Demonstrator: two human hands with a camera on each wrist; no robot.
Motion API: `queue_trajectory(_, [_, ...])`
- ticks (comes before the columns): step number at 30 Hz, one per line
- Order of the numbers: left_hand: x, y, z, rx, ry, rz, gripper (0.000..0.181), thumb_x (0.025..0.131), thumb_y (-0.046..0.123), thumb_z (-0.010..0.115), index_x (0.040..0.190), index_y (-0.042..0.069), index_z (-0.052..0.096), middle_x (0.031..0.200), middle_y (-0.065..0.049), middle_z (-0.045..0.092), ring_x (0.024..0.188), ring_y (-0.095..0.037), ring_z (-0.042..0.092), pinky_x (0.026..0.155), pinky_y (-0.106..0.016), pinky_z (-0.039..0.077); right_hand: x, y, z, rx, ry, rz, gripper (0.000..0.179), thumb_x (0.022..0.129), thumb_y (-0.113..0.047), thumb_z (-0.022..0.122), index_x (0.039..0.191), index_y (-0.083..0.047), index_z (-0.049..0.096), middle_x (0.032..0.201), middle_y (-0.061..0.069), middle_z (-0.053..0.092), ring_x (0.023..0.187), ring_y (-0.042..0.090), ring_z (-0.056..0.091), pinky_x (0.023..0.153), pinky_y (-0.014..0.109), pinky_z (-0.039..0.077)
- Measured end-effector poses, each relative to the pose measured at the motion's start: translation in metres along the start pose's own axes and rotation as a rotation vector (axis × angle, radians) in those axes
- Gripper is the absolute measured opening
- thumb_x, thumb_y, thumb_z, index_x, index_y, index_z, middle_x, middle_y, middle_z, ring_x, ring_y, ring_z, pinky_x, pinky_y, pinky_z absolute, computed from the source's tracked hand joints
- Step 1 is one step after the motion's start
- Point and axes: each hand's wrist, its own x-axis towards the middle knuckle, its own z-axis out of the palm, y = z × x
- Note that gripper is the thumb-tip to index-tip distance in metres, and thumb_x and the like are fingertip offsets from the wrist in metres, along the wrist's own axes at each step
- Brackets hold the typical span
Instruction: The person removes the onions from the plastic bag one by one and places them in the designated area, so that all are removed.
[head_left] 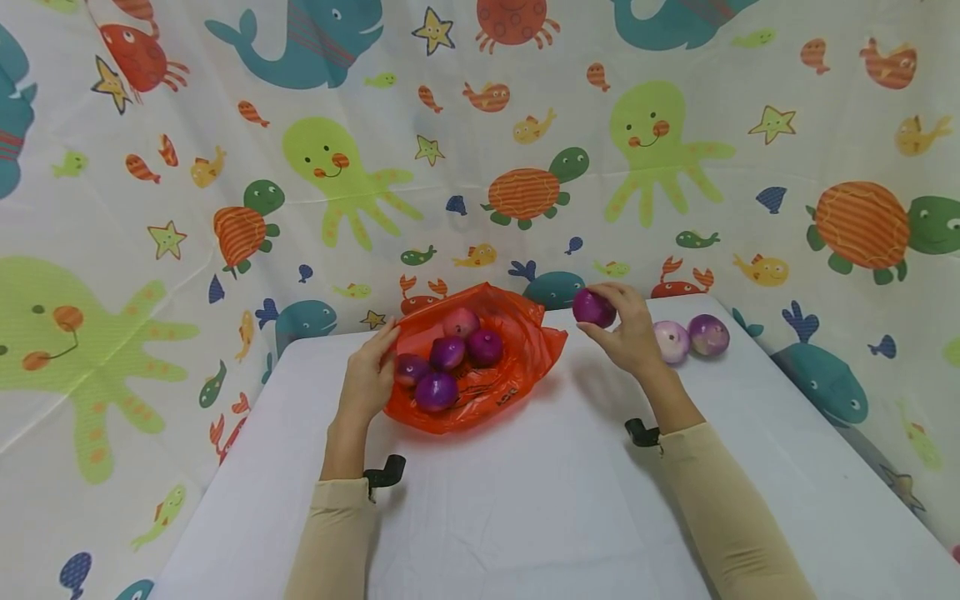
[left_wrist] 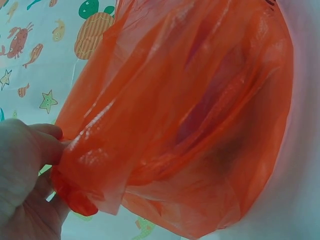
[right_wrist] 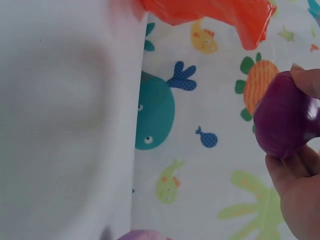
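My left hand (head_left: 369, 372) pinches the left rim of a red plastic bag (head_left: 517, 379), which lies open toward me on the table. Inside the bag sit several purple onions (head_left: 447, 354). In the left wrist view the thumb and fingers of that hand grip a fold of the thin bag (left_wrist: 150, 130). Right of the bag, my right hand (head_left: 628, 332) holds one purple onion (head_left: 592, 308) above the table, between thumb and fingers. The right wrist view shows this onion (right_wrist: 282, 117) close up, with the bag's corner beyond it.
Two more onions, a paler one (head_left: 672, 342) and a darker one (head_left: 708, 335), lie on the table behind my right wrist. The table has a white cover (head_left: 510, 517). A curtain (head_left: 465, 125) printed with sea animals hangs behind and beside it.
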Motion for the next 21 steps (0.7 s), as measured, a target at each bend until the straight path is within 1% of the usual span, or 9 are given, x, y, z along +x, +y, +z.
queue_trajectory(5, [0.000, 0.000, 0.000, 0.001, -0.005, -0.005, 0.055, 0.102, -0.006, 0.057, 0.154, 0.011, 0.051, 0.163, -0.006, 0.045, 0.151, -0.033, 0.044, 0.117, -0.052, 0.044, -0.001, 0.004, 0.000, 0.001, -0.019, 0.035, 0.057, 0.081, -0.009, 0.089, 0.133, -0.009, 0.067, 0.137, 0.018, 0.060, 0.132, 0.038, 0.048, 0.102, 0.064, 0.053])
queue_trajectory(14, [0.000, 0.001, 0.000, -0.006, -0.006, -0.002, 0.056, 0.102, -0.005, 0.057, 0.154, 0.013, 0.051, 0.164, -0.005, 0.045, 0.151, -0.033, 0.043, 0.117, -0.052, 0.044, -0.006, 0.010, 0.000, -0.001, -0.084, 0.162, 0.061, 0.084, -0.010, 0.085, 0.140, -0.014, 0.062, 0.145, 0.015, 0.054, 0.138, 0.035, 0.044, 0.101, 0.064, 0.055])
queue_trajectory(21, [0.000, -0.001, 0.000, -0.003, -0.006, -0.002, 0.054, 0.103, -0.003, 0.057, 0.155, 0.012, 0.050, 0.164, -0.004, 0.045, 0.152, -0.031, 0.043, 0.116, -0.050, 0.045, -0.008, 0.016, 0.001, -0.009, -0.101, 0.198, 0.062, 0.085, -0.011, 0.084, 0.142, -0.015, 0.060, 0.146, 0.015, 0.055, 0.138, 0.037, 0.044, 0.101, 0.065, 0.055])
